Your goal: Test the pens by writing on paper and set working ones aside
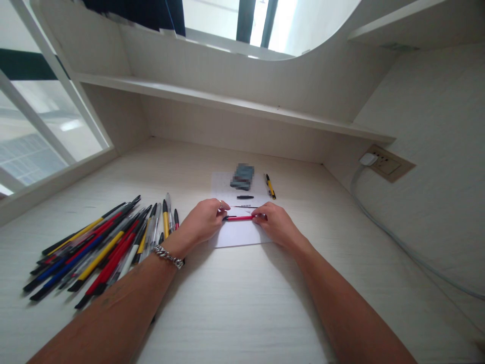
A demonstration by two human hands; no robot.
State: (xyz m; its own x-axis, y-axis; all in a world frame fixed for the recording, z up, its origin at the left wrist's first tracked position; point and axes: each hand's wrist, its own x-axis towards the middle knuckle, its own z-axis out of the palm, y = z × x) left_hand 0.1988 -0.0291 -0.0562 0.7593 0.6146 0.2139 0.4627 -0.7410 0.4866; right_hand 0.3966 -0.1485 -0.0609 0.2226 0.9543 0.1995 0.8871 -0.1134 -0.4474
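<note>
A red pen (239,218) with a dark left end lies level just above a white sheet of paper (242,238). My left hand (206,218) pinches its dark end, and a bracelet circles that wrist. At the pen's right end, the fingers of my right hand (277,221) are closed on it. Just beyond the pen is a thin pen refill (244,206), its right tip near my right fingers. Farther back on the paper rests a short black pen part (245,197). Whether the pen touches the paper I cannot tell.
Many loose pens (109,242) are heaped at the left, partly behind my left forearm. A blurred-out stack (242,177) sits at the paper's far end, with a yellow and black pen (270,186) to its right. A cable (397,242) runs from the wall socket (392,164).
</note>
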